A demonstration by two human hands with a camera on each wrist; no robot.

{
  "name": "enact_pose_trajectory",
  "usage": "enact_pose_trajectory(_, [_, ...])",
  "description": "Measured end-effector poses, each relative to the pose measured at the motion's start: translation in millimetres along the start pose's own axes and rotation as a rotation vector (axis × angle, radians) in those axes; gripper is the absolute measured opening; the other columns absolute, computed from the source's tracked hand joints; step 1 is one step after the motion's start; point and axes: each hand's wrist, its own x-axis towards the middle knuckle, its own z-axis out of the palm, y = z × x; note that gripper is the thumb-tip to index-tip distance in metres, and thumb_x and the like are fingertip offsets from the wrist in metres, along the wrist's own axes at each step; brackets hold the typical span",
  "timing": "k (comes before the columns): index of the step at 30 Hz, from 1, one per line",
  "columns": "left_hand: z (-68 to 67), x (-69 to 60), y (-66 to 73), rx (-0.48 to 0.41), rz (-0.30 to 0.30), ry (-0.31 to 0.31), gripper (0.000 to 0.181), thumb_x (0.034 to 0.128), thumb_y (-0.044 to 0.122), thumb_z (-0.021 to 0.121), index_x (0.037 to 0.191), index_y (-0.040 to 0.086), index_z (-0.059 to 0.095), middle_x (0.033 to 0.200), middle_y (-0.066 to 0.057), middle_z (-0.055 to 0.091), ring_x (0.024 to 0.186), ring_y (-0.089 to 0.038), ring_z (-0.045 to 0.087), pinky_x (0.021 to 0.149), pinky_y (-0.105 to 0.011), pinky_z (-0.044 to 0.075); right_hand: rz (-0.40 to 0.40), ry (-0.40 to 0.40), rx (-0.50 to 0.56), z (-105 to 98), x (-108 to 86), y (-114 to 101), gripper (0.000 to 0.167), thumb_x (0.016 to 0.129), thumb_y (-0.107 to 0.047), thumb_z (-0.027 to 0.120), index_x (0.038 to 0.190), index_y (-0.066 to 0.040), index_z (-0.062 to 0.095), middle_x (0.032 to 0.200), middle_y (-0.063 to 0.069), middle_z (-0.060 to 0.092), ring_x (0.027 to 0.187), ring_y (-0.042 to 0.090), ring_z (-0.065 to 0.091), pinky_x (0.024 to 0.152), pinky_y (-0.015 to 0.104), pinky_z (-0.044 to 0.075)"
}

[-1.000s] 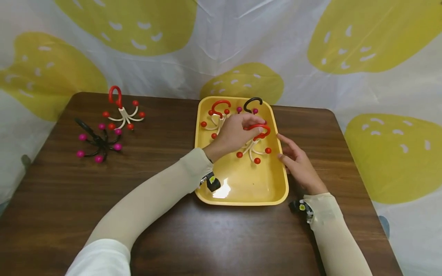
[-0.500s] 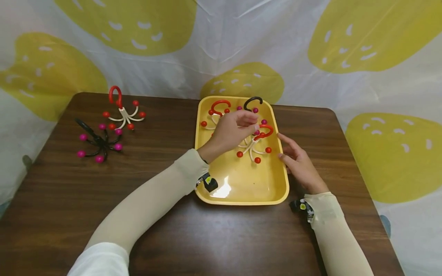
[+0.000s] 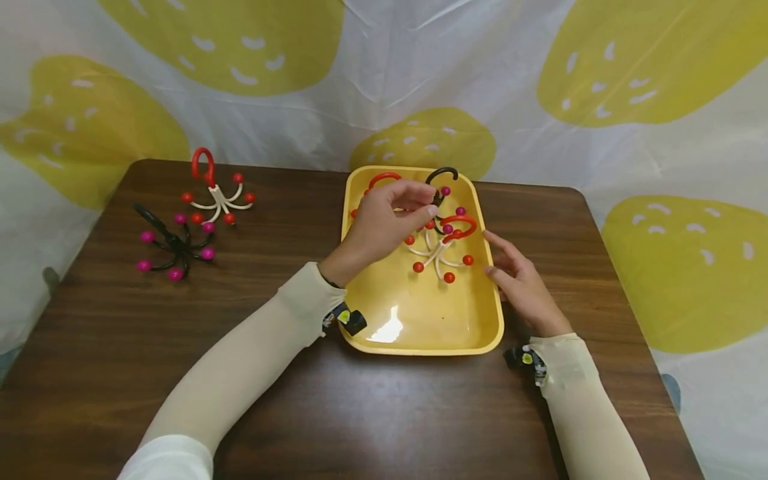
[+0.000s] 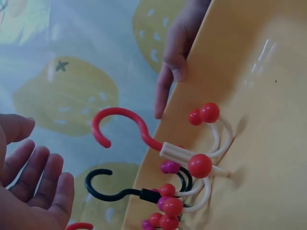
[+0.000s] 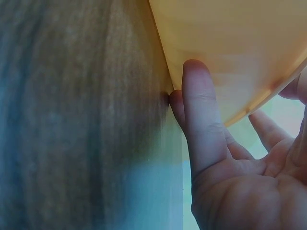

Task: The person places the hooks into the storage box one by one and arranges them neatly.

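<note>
My left hand (image 3: 381,223) hovers over the yellow tray (image 3: 444,333), fingers loosely bent and nothing in them. To its right, a red-and-white multi-arm hanger hook (image 3: 443,250) with red ball tips stands in the tray. The left wrist view shows a gap between my left hand (image 4: 36,191) and that hook's red curve (image 4: 120,111). Behind it is a black hanger hook (image 3: 443,172) with magenta balls. Another red-topped hook (image 3: 384,177) is mostly hidden by my left hand. Fingers of my right hand (image 3: 528,290) touch the tray's right outer wall (image 5: 240,57), fairly straight.
On the table's left stand a red-and-white hanger hook (image 3: 217,195) and, nearer me, a black one (image 3: 178,247) with magenta balls, tilted. A curtain (image 3: 420,60) with yellow shapes hangs right behind the brown table (image 3: 372,413).
My left hand has let go of the red curve of the hanger hook in the tray and drawn away to the left. The hook stays in place. My right hand keeps its position at the tray.
</note>
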Motion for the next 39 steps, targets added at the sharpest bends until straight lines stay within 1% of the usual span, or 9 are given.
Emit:
enact_pose_trajectory(5, [-10.2, -5.0, 2.8, -0.049, 0.026, 0.049, 0.027, 0.0964, 0.014, 0.078, 0.121, 0.004, 0.074, 0.116, -0.012, 0.076, 0.102, -0.021, 0.074, 0.093, -0.031, 0.061, 0.015, 0.003, 0.007, 1, -0.9, -2, 0.064, 0.107, -0.012, 0.055, 0.166, -0.029, 0.036, 0.132, 0.030, 0.059, 0.081, 0.014, 0.071, 0.062, 0.028, 0.062])
enact_pose_trajectory(8, [-17.2, -8.3, 4.8, -0.063, 0.033, 0.076, 0.026, 0.0965, 0.012, 0.078, 0.121, 0.003, 0.074, 0.116, -0.014, 0.076, 0.102, -0.023, 0.075, 0.094, -0.032, 0.061, 0.018, 0.005, -0.001, 1, -0.7, -2, 0.064, 0.107, -0.012, 0.055, 0.166, -0.030, 0.036, 0.132, 0.029, 0.059, 0.081, 0.014, 0.071, 0.062, 0.028, 0.062])
enact_pose_trajectory(13, [-33.1, -17.8, 5.3, -0.046, 0.032, 0.130, 0.027, 0.0972, 0.013, 0.078, 0.122, 0.004, 0.074, 0.116, -0.014, 0.075, 0.105, -0.022, 0.074, 0.094, -0.033, 0.062, 0.022, -0.001, -0.004, 1, -0.6, -2, 0.064, 0.107, -0.013, 0.055, 0.166, -0.030, 0.036, 0.133, 0.029, 0.059, 0.081, 0.014, 0.070, 0.062, 0.027, 0.061])
enact_pose_trajectory(15, [-40.4, -22.0, 4.9, -0.042, 0.031, 0.157, 0.027, 0.0971, 0.013, 0.078, 0.122, 0.004, 0.074, 0.117, -0.016, 0.075, 0.106, -0.021, 0.073, 0.093, -0.032, 0.062, 0.021, -0.004, 0.000, 0, -0.6, -2, 0.064, 0.107, -0.014, 0.055, 0.166, -0.030, 0.036, 0.134, 0.029, 0.058, 0.082, 0.014, 0.071, 0.063, 0.028, 0.062])
enact_pose_trajectory(17, [-47.2, -25.8, 5.1, -0.046, 0.032, 0.179, 0.028, 0.0966, 0.012, 0.078, 0.123, 0.002, 0.074, 0.118, -0.019, 0.074, 0.106, -0.020, 0.072, 0.093, -0.032, 0.062, 0.015, -0.005, -0.002, -1, -1.1, -1, 0.064, 0.107, -0.013, 0.055, 0.166, -0.029, 0.035, 0.135, 0.030, 0.058, 0.083, 0.014, 0.072, 0.065, 0.029, 0.063])
enact_pose_trajectory(21, [-60.9, -33.4, 5.6, -0.039, 0.037, 0.224, 0.029, 0.0957, 0.012, 0.079, 0.123, 0.001, 0.074, 0.117, -0.020, 0.074, 0.103, -0.018, 0.072, 0.090, -0.028, 0.061, 0.011, -0.004, -0.012, -4, -2.8, 0, 0.064, 0.108, -0.012, 0.054, 0.166, -0.028, 0.034, 0.136, 0.031, 0.057, 0.084, 0.013, 0.074, 0.067, 0.032, 0.065])
enact_pose_trajectory(28, [-86.7, -48.6, 10.5, 0.024, 0.037, 0.310, 0.029, 0.0956, 0.013, 0.079, 0.122, 0.001, 0.074, 0.117, -0.016, 0.075, 0.100, -0.012, 0.072, 0.089, -0.022, 0.060, 0.017, -0.002, -0.036, -5, -5.6, 0, 0.064, 0.108, -0.013, 0.054, 0.166, -0.030, 0.034, 0.135, 0.030, 0.059, 0.085, 0.014, 0.073, 0.068, 0.032, 0.065])
enact_pose_trajectory(32, [-102.1, -55.9, 13.1, 0.035, 0.041, 0.354, 0.029, 0.0958, 0.013, 0.079, 0.122, 0.000, 0.074, 0.117, -0.014, 0.075, 0.099, -0.009, 0.072, 0.090, -0.021, 0.058, 0.016, -0.003, -0.037, -5, -6.8, -3, 0.065, 0.108, -0.013, 0.054, 0.167, -0.029, 0.033, 0.135, 0.031, 0.059, 0.085, 0.013, 0.072, 0.067, 0.031, 0.064])
enact_pose_trajectory(39, [-131.4, -70.8, 11.9, 0.054, 0.034, 0.435, 0.027, 0.0960, 0.013, 0.078, 0.119, 0.001, 0.075, 0.106, 0.007, 0.075, 0.096, -0.007, 0.072, 0.088, -0.018, 0.057, 0.020, -0.011, -0.024, -4, -5.3, -2, 0.064, 0.108, -0.014, 0.054, 0.167, -0.029, 0.034, 0.137, 0.031, 0.058, 0.088, 0.012, 0.073, 0.068, 0.032, 0.065])
